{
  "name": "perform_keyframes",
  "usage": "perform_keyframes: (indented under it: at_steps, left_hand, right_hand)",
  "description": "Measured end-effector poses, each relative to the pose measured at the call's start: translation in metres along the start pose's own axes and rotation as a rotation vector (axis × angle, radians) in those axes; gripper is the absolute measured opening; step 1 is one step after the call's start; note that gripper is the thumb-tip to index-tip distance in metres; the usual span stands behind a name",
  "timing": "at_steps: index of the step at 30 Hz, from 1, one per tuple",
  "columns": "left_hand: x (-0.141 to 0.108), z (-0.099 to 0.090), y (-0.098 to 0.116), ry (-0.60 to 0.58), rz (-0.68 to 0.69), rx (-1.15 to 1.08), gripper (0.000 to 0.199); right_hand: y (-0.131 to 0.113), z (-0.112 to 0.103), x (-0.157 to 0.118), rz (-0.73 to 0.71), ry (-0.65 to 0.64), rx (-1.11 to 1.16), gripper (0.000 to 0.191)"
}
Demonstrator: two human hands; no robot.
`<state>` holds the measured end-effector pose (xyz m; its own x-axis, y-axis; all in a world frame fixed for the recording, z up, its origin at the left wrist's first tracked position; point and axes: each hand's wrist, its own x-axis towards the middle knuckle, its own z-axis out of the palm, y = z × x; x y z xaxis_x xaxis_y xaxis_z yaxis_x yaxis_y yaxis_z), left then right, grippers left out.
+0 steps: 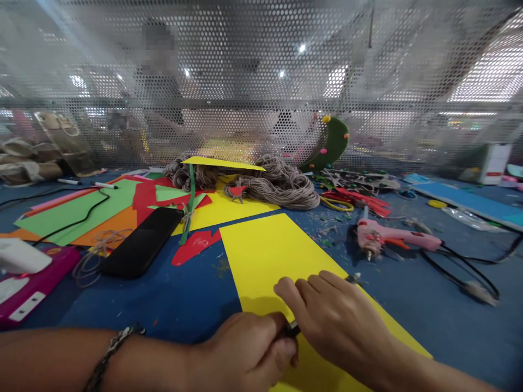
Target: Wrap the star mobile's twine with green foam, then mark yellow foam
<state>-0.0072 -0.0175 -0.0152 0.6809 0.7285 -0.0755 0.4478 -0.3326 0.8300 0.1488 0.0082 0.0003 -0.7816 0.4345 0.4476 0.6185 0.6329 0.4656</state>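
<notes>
My left hand (255, 348) is closed at the lower middle, with thumb and fingers wrapped round a slim black pen-like thing (292, 329). Close against it, my right hand (339, 316) is curled into a fist, and the same dark thing runs into its grip. A small dark tip pokes out beyond the right knuckles; I cannot tell whether it belongs to the same piece. Most of the held thing is covered by fingers. Beneath both hands lies a flat yellow sheet (273, 245) on the blue table (196, 305).
A black phone (143, 242) and magenta power strip (44, 283) lie left, near coloured paper (85, 212). Grey cord bundles (281, 185) sit behind, before a perforated screen (245, 71). A pink glue gun (392, 237) with its cable rests right. Beyond the screen is a person.
</notes>
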Motion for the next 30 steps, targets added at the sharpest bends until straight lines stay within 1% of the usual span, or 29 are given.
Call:
perform_keyframes:
  at_steps: [5,9,13,15,18,20,22,24,26,28,30]
  left_hand:
    - [0.001,-0.001,0.0,-0.021,-0.022,-0.04,0.015]
    - [0.001,-0.002,0.0,-0.052,-0.055,-0.171,0.023]
    - [0.003,0.001,-0.007,-0.067,-0.051,-0.259,0.031]
    - [0.004,0.001,-0.009,-0.093,-0.015,-0.304,0.033]
    - [0.003,-0.004,-0.008,-0.132,0.075,-0.376,0.028]
    - [0.001,-0.008,-0.006,-0.115,0.071,-0.398,0.027]
    - [-0.001,-0.01,-0.005,-0.065,0.024,-0.396,0.028]
    - [-0.003,-0.011,-0.006,0.0,-0.004,-0.354,0.028]
    - [-0.004,-0.009,-0.007,0.048,0.0,-0.301,0.029]
    - [-0.004,-0.006,-0.007,0.044,-0.021,-0.33,0.033]
    - [-0.003,-0.003,-0.007,0.014,-0.062,-0.442,0.04]
  right_hand:
    - [-0.001,0.002,0.002,-0.028,0.0,0.01,0.018]
    - [-0.001,0.003,0.005,-0.059,0.003,0.02,0.016]
    - [0.0,0.0,0.01,-0.089,0.04,0.042,0.016]
    - [0.002,-0.002,0.011,-0.097,0.047,0.04,0.017]
    - [0.006,-0.006,0.011,-0.141,0.079,0.015,0.014]
    - [0.009,-0.007,0.009,-0.132,0.09,-0.005,0.012]
    - [0.012,-0.008,0.007,-0.065,0.059,-0.042,0.012]
    - [0.014,-0.007,0.005,0.001,0.022,-0.084,0.015]
    - [0.014,-0.005,0.005,0.016,0.012,-0.099,0.016]
    - [0.014,-0.002,0.006,-0.005,0.019,-0.082,0.018]
    - [0.014,0.0,0.008,-0.031,0.023,-0.062,0.024]
